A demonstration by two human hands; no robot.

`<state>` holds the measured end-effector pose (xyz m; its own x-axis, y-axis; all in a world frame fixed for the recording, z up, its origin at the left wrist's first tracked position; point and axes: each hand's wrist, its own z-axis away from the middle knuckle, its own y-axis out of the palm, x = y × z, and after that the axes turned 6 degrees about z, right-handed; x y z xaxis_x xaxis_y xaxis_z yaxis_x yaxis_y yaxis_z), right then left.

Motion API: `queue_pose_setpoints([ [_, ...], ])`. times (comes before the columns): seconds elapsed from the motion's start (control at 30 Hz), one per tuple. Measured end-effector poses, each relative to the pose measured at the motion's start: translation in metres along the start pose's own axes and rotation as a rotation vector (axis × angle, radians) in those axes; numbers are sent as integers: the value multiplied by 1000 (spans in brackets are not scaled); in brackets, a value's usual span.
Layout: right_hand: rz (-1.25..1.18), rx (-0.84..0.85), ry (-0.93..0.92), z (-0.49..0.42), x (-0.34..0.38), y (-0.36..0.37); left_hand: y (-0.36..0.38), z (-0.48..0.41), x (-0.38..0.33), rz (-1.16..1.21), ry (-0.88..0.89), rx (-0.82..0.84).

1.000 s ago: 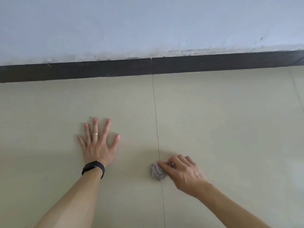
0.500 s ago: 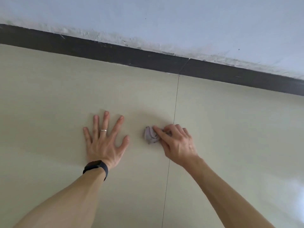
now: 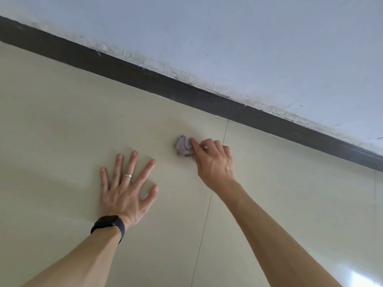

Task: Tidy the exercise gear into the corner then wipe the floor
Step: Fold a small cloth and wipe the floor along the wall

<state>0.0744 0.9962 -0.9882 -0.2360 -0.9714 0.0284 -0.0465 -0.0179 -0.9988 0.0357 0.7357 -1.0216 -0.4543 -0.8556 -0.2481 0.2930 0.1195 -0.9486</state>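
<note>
Head cam | our right hand point(image 3: 215, 162) pinching crumpled grey rag point(image 3: 183, 146) on glossy beige tile floor point(image 3: 62, 121) | left hand point(image 3: 124, 191) flat, fingers splayed | dark baseboard point(image 3: 186, 94) close behind

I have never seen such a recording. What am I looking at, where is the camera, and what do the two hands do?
No machine here: a person wears one camera on the head, looking forward and down at their own arms. The surface is a pale tiled floor, meeting a dark skirting board and a white wall. The left hand, with a ring and a black wristband, lies flat on the floor, fingers spread, holding nothing. The right hand grips a small crumpled grey cloth against the floor, beside a thin tile joint.
</note>
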Motion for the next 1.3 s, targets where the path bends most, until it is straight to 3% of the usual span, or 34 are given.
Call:
queue_pose_setpoints([
  [0.13, -61, -20, 760, 13, -63, -1, 2, -4, -2, 10, 3, -9],
  [0.17, -55, -12, 746, 23, -53, -1, 1, -3, -1, 15, 0, -3],
  [0.2, -52, -35, 618, 40, -35, -1, 1, -3, -1, 16, -2, 2],
  [0.33, -165, 114, -195, 165, 51, -12, -1, 2, -1, 76, -16, -14],
  [0.43, -145, 195, -540, 194, 39, -19, -4, 3, -2, 73, -5, -3],
  [0.5, -116, 89, -334, 167, 5, -13, -6, 2, -3, 53, -32, 25],
  [0.6, -131, 1, 365, 129, -28, -3, -7, 4, -2, 8, -33, 48],
  [0.63, -132, -6, 473, 134, -16, 1, -6, 4, -2, 7, -30, 47],
  [0.67, -128, -34, 475, 149, 4, 2, -7, 4, -3, 13, -18, 47],
  [0.73, -165, -50, 245, 204, 56, 2, -10, 5, -2, 34, 18, 68],
  [0.83, -247, 106, -200, 313, 114, -9, -17, 33, 6, 56, 116, 108],
  [0.93, -252, 179, -417, 350, 113, -18, -10, 111, 13, 65, 112, 137],
  [1.0, -191, 87, -349, 320, 94, -11, 2, 172, 15, 64, 58, 168],
  [1.1, -194, 8, 221, 276, 70, -6, 20, 221, 20, 11, -7, 193],
  [1.13, -207, -11, 322, 280, 77, -7, 23, 226, 21, 12, -26, 186],
  [1.17, -226, -9, 308, 293, 90, -6, 24, 227, 21, 18, -43, 181],
  [1.2, -243, 26, 191, 312, 107, -6, 23, 228, 20, 24, -55, 183],
  [1.3, -285, 144, -381, 367, 140, -13, 14, 227, 13, 50, -57, 202],
])
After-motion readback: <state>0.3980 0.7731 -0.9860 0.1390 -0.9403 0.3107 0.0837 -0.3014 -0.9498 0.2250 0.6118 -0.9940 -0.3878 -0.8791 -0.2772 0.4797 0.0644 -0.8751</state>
